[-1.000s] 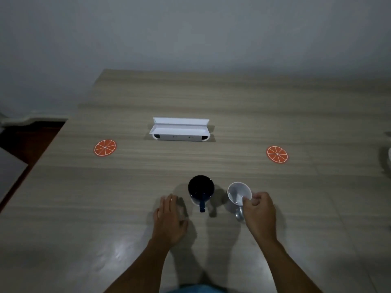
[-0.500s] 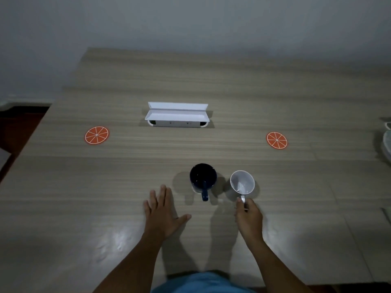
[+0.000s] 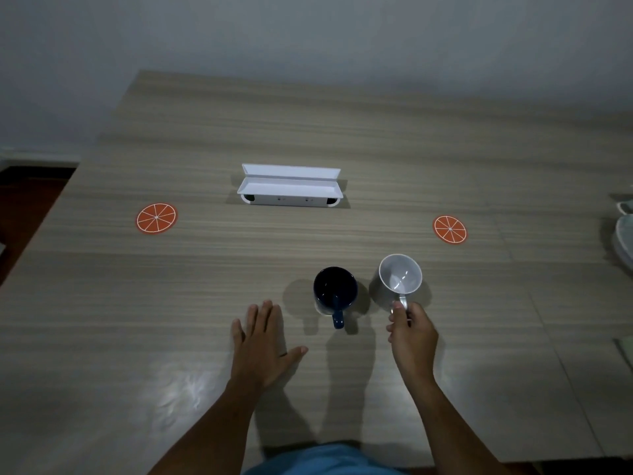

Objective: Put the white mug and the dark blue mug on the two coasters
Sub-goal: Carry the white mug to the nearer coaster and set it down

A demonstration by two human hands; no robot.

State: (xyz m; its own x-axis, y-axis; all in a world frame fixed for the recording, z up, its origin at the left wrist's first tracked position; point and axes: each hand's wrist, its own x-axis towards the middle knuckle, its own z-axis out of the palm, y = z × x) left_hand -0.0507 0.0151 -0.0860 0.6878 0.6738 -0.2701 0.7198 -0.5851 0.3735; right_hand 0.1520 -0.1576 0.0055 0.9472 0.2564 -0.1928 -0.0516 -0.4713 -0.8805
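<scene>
Head view looks down on a wooden bench [image 3: 376,149]. Right hand [image 3: 412,334] pinches the handle of the white mug [image 3: 399,279], fingers closed on it; whether the mug's base touches the bench is hard to tell. Just beside it on the left stands the dark blue mug [image 3: 335,293], upright, handle toward the person. Left hand [image 3: 262,347] lies flat on the bench with fingers spread, holding nothing. Two orange-slice coasters sit bare: left coaster [image 3: 156,218] and right coaster [image 3: 449,229]. Between them, farther back, lies an open white box [image 3: 290,186].
</scene>
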